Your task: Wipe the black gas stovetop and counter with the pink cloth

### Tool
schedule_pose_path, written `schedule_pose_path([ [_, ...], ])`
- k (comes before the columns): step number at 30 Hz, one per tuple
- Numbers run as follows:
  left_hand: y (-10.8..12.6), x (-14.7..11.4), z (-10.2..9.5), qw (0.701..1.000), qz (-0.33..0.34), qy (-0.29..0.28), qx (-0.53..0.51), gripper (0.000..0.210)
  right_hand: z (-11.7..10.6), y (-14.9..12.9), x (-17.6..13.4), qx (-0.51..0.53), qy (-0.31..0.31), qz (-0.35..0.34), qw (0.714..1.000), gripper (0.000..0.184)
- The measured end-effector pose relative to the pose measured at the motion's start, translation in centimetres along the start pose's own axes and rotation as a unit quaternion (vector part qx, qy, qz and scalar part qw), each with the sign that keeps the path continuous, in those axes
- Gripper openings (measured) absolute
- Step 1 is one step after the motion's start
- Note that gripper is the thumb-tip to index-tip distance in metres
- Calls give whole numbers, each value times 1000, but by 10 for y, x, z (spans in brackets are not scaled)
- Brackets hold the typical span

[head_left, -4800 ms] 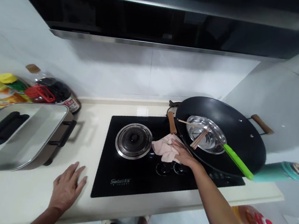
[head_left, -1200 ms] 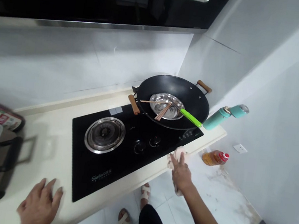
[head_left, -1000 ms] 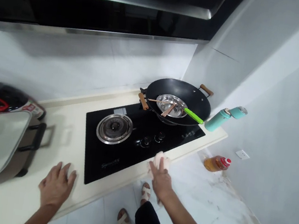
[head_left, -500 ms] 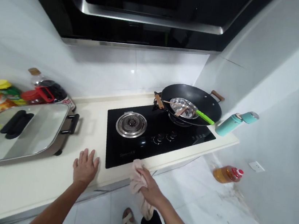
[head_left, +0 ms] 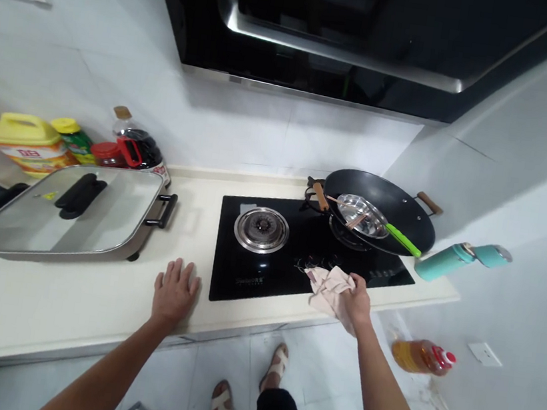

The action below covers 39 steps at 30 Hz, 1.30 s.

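Observation:
My right hand grips a pale pink cloth, which lies over the front edge of the black gas stove and partly covers its knobs. Some of the cloth hangs below my fingers. My left hand rests flat on the cream countertop, fingers spread, just left of the stove. The left burner is bare. On the right burner sits a black wok, holding a metal bowl and a utensil with a green handle.
An electric pan with a glass lid stands on the left, with several bottles behind it, including a yellow jug. A teal flask is by the right wall. An oil bottle stands lower right. The black range hood overhangs the stove.
My right hand has carried the cloth right and up, from the stove's front edge onto the knob area. My left hand stays flat on the counter. The view has shifted left.

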State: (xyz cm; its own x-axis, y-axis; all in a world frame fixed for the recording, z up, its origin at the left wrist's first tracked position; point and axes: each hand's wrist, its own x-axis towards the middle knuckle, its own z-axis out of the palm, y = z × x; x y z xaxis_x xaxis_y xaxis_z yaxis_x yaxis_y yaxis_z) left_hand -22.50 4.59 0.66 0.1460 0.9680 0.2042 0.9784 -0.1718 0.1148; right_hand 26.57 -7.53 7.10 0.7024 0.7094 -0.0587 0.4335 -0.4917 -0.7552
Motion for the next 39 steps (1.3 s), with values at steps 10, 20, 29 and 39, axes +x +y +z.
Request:
schedule_pose_path([
  [10, 0, -4, 3, 1000, -7, 1, -15, 60, 36, 23, -7, -278, 10, -113, 954, 57],
  [20, -1, -4, 1, 1000, -5, 5, -10, 60, 58, 3, -21, -342, -57, -141, 927, 54],
  [29, -5, -3, 8, 999, -15, 11, -33, 58, 124, -57, -89, -70, -191, -337, 919, 42],
  [39, -8, -5, 10, 1000, -14, 8, -8, 57, 131, -154, 55, -136, -90, -188, 969, 48],
])
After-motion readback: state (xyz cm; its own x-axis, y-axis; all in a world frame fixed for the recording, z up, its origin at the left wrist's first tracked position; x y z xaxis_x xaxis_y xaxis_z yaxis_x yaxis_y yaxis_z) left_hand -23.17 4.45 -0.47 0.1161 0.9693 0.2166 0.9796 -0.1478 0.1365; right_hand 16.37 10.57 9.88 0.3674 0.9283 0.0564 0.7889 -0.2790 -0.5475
